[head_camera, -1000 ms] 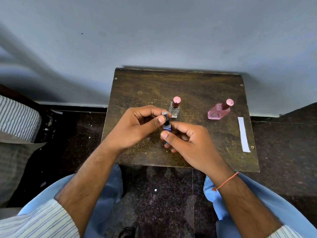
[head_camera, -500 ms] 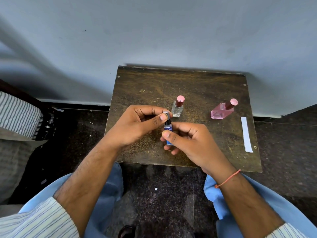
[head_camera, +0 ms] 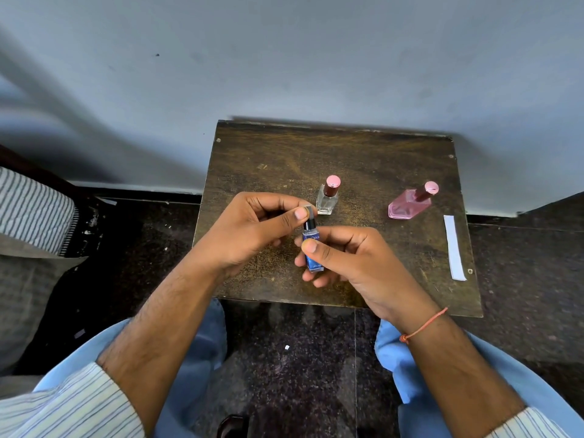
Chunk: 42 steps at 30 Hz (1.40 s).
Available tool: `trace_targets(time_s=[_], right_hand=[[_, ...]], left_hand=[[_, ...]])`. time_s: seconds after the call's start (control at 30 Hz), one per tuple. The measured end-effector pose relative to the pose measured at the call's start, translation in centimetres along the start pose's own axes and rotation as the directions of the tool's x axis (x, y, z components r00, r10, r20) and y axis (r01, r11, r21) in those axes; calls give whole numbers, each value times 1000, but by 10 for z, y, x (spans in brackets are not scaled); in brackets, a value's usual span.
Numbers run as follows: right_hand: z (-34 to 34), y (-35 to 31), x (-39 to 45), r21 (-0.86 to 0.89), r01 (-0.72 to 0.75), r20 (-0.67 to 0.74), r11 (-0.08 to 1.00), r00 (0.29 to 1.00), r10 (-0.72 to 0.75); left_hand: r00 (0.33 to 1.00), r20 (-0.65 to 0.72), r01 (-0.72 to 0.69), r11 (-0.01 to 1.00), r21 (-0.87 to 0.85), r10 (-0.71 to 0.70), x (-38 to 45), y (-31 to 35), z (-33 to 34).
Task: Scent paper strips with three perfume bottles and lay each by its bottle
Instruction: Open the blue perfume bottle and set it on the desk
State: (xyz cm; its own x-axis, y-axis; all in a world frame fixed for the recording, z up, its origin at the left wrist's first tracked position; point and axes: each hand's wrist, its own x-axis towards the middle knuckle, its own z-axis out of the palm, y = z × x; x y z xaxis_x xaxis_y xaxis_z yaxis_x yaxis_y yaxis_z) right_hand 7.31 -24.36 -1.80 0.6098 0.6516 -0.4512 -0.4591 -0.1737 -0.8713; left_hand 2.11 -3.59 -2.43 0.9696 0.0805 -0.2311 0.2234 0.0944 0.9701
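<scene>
A small dark wooden table [head_camera: 363,147] stands against a pale blue-grey wall [head_camera: 284,58], and both hands work just above its near half. The right hand [head_camera: 357,263] grasps a small blue bottle [head_camera: 313,257] round its body, thumb across the front and fingers curled behind, holding it roughly upright with the neck pointing away from the person. The left hand [head_camera: 252,229] pinches the bottle's grey cap [head_camera: 310,211] between thumb and forefinger at the top of the dark neck; whether the cap is seated or already loose cannot be told from this angle. Just beyond the hands, a clear glass bottle with a pink cap [head_camera: 328,197] stands upright on the table near its middle. To the right of it, well apart, a pink bottle [head_camera: 410,205] with a pink cap stands leaning toward the far right. A white paper strip [head_camera: 454,248] lies flat near the table's right edge, on the near side of the pink bottle and close beside it, running front to back. A thin orange thread bracelet [head_camera: 425,324] circles the right wrist. Striped shirt cuffs and light blue trousers [head_camera: 196,358] show at the bottom of the view, over a dark speckled floor [head_camera: 300,358]. At the far left a striped cloth [head_camera: 31,210] is partly in view.
</scene>
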Motion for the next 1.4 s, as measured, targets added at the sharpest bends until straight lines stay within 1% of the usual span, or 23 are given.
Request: trace_targets(time_s=[0.1, 0.2, 0.27, 0.37, 0.43, 0.47, 0.53, 0.7, 0.77, 0.87, 0.97, 1.03, 1.1, 1.17, 1.2, 1.27, 1.4], right_hand=[[4, 4, 2, -108, 63, -87, 992, 994, -73], [4, 5, 3, -153, 80, -98, 985, 991, -96], [3, 2, 2, -85, 35, -71, 996, 997, -41], [-2, -3, 0, 80, -74, 45, 994, 996, 71], [-5, -4, -1, 145, -112, 113, 983, 989, 96], [-5, -5, -1, 156, -116, 122, 981, 988, 97], [-3, -5, 0, 112, -88, 70, 990, 994, 80], [2, 5, 4, -128, 47, -114, 991, 992, -62], [2, 7, 5, -206, 76, -157, 976, 982, -110], [3, 8, 5, -262, 105, -203, 959, 966, -161], [2, 10, 4, -331, 120, -234, 936, 951, -204], [0, 9, 3, -305, 107, -185, 946, 968, -169], [-2, 7, 0, -205, 69, -101, 976, 991, -91], [-2, 4, -1, -103, 32, -46, 994, 998, -36], [-2, 4, -1, -68, 20, -36, 997, 999, -23], [-1, 4, 0, -39, 8, -40, 999, 999, -10], [3, 6, 3, -76, 28, -83, 997, 996, -34]], left_hand=[[999, -42, -14, 1000, 3, 14, 0, -1, 0], [998, -63, -12, 1000, 13, 13, 1, -3, 0], [998, -62, -17, 1000, 10, 17, 2, -3, 0], [999, -50, -14, 1000, 1, 15, 2, -4, 2], [999, -41, -14, 1000, -18, 13, 2, -4, 3], [999, -40, -12, 1000, -26, 11, 2, -5, 3], [999, -46, -12, 1000, -29, 11, 2, -4, 4], [994, -104, -18, 1000, -13, 17, 3, -4, 8], [991, -131, -18, 1000, -14, 16, 4, -5, 8], [986, -161, -35, 999, -5, 34, 5, -8, 9], [988, -152, -36, 999, 13, 37, 5, -8, 11], [998, -67, -8, 1000, 16, 9, 5, -5, 7], [999, 43, 21, 1000, -8, -20, 5, -2, 3], [994, 108, 34, 999, -29, -31, 4, 0, 2], [992, 118, 38, 999, -30, -34, 4, 1, 3], [995, 92, 45, 998, -33, -42, 4, 1, 5], [998, -18, 53, 997, -59, -54, 4, -1, 7]])
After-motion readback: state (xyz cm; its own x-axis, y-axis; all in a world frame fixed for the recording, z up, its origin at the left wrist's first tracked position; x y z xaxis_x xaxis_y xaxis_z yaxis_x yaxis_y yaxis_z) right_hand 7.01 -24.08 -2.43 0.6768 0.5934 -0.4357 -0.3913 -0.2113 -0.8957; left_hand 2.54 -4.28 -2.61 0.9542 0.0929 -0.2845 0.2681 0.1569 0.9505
